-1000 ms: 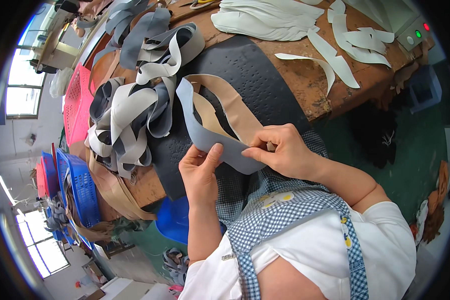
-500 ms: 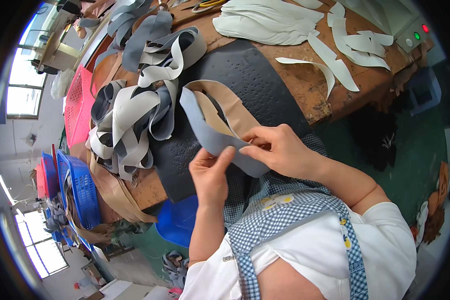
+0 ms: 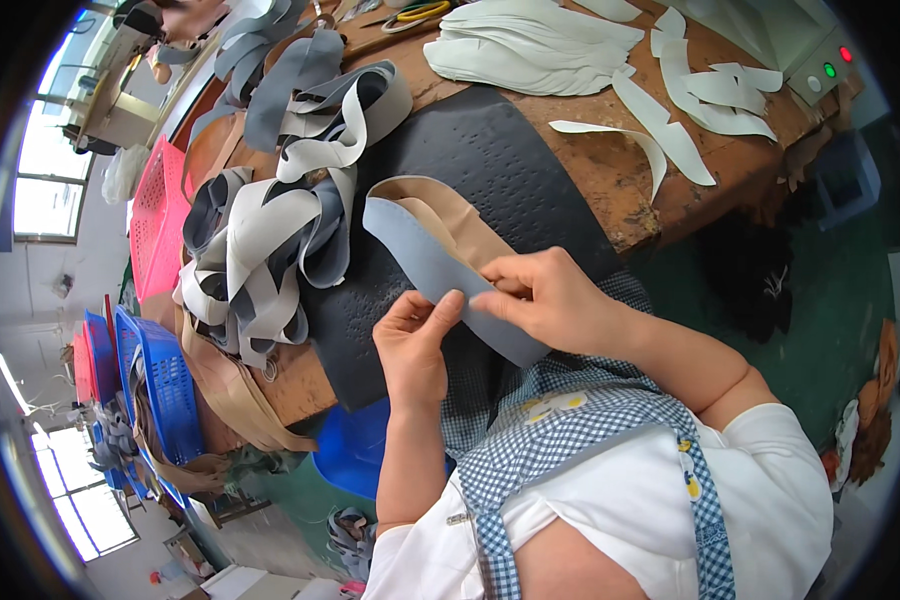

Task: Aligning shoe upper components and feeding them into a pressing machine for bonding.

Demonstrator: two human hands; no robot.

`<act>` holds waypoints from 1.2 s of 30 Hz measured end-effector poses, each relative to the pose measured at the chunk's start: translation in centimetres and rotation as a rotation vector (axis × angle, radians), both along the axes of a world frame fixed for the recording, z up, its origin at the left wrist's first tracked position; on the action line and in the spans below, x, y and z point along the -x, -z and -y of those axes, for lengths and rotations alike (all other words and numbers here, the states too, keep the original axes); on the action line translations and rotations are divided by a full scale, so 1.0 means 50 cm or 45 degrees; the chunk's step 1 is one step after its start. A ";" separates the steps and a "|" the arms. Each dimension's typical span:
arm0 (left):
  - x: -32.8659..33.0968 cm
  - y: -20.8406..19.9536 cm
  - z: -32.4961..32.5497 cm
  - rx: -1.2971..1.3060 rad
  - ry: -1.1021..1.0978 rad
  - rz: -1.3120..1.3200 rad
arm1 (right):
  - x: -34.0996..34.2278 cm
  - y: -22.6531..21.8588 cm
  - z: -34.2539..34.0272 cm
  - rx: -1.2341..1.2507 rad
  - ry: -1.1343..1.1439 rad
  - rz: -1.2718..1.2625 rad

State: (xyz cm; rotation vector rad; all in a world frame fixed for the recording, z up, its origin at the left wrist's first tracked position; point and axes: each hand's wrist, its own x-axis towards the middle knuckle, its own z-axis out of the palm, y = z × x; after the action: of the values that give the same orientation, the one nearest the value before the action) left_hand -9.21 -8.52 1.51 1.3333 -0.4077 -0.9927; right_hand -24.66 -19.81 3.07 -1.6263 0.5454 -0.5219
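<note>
Both hands pinched on grey strip [image 3: 440, 275], tan lining piece [image 3: 450, 215] layered on it. Left hand [image 3: 413, 345] grips near edge with thumb up, right hand [image 3: 550, 300] clamps right end. Long axis runs far-left to near-right over black mat [image 3: 510, 160] on table [image 3: 620, 170]. Pile of grey strips [image 3: 260, 240] lies left

"What are you working on there?"

"You've got a worn wooden workbench [image 3: 610, 175] in front of you, with a black textured mat [image 3: 490, 160] spread over its near middle."

"And on the left?"

"A tangled heap of grey and cream strips [image 3: 270, 240] sits on the left, partly on the mat."

"Anything further off?"

"At the far side you have a stack of white cut pieces [image 3: 530, 45], with loose white curved strips [image 3: 670, 110] to its right."
</note>
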 end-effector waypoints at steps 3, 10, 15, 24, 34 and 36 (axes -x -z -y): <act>-0.002 -0.009 0.005 -0.032 -0.008 -0.005 | -0.007 0.002 0.012 -0.028 -0.002 -0.097; -0.032 -0.015 0.006 0.002 0.025 0.008 | -0.011 -0.008 0.001 -0.079 -0.017 -0.057; -0.013 -0.040 0.018 -0.002 0.015 -0.041 | -0.021 0.001 0.009 -0.072 0.023 -0.042; -0.035 -0.035 0.010 -0.019 0.024 -0.011 | -0.022 0.000 0.006 -0.180 -0.022 -0.002; -0.023 -0.042 0.013 -0.021 0.079 0.168 | -0.040 0.008 0.031 -0.065 -0.017 -0.044; -0.019 -0.050 0.016 -0.055 0.074 0.258 | -0.047 0.010 0.035 -0.036 -0.016 -0.038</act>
State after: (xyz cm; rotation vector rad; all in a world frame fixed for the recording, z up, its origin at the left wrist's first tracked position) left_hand -8.28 -9.31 4.02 1.4741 -0.5842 -0.9217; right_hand -22.33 -21.54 2.57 -1.6116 0.5620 -0.4790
